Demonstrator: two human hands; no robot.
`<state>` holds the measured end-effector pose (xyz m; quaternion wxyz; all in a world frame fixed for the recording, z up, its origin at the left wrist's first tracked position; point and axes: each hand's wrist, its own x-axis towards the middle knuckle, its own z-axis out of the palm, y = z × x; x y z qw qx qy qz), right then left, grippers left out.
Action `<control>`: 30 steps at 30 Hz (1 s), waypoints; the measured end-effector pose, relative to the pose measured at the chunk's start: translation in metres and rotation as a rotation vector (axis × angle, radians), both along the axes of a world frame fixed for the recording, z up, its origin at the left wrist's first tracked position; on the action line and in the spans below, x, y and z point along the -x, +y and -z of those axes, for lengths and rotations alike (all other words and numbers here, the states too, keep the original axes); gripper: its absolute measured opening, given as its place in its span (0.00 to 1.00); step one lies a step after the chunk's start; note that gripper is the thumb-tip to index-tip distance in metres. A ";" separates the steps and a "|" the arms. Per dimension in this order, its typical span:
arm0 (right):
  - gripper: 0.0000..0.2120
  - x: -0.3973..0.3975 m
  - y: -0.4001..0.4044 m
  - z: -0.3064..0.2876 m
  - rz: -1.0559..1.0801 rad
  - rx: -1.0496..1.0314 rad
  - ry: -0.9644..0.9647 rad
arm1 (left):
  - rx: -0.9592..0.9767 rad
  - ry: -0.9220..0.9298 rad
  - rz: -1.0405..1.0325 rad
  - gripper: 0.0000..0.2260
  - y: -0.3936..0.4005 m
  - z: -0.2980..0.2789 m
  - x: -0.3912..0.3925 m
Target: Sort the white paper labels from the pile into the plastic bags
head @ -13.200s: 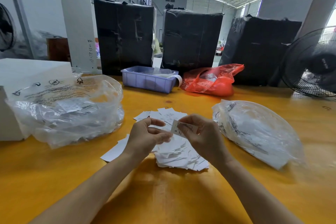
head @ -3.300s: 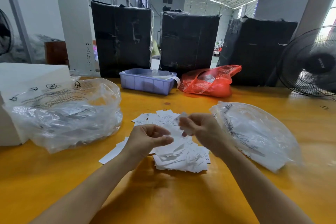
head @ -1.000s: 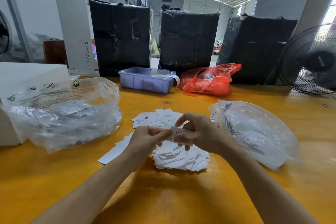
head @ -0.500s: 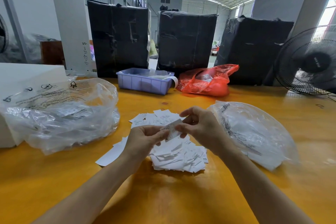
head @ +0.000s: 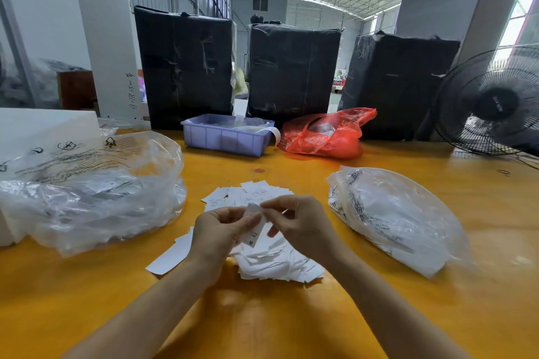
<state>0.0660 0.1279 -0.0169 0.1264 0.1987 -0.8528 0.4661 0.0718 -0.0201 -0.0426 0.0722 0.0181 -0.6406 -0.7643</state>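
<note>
We have both hands up over the heap, and the small white paper label [head: 253,227] that lay flat between them a second ago now hangs nearly upright, tipped so its print faces us. Our left hand [head: 217,232] pinches its lower side with curled fingers, and our right hand [head: 299,223] nips the top edge between thumb and forefinger. That turn, we judge, is the read before choosing a bag, so no drop yet. The label is a narrow slip, slightly curled, dark print near its bottom end. Beneath it the loose pile of white paper labels [head: 271,259] sits on the orange bench [head: 262,323], between the crumpled clear plastic bag on the left [head: 96,192] and the flatter clear plastic bag on the right [head: 390,213].
</note>
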 end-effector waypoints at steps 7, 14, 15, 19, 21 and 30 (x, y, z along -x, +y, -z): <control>0.08 -0.002 -0.003 0.001 -0.128 0.016 -0.101 | -0.049 0.017 -0.097 0.06 -0.002 0.001 0.002; 0.05 -0.002 -0.006 0.004 -0.037 0.217 -0.107 | -0.064 -0.020 -0.066 0.14 0.003 -0.003 0.001; 0.04 -0.001 -0.002 0.002 -0.035 0.280 -0.158 | -0.060 -0.030 -0.044 0.14 0.003 -0.005 0.001; 0.01 0.004 0.007 -0.001 -0.020 0.423 -0.331 | -0.053 -0.065 0.037 0.17 0.003 -0.007 0.002; 0.02 0.006 0.009 -0.001 -0.001 0.467 -0.350 | -0.031 -0.113 0.115 0.18 -0.001 -0.007 0.002; 0.04 0.009 0.016 -0.012 0.081 0.495 -0.264 | 0.065 -0.018 0.028 0.06 -0.020 -0.015 0.010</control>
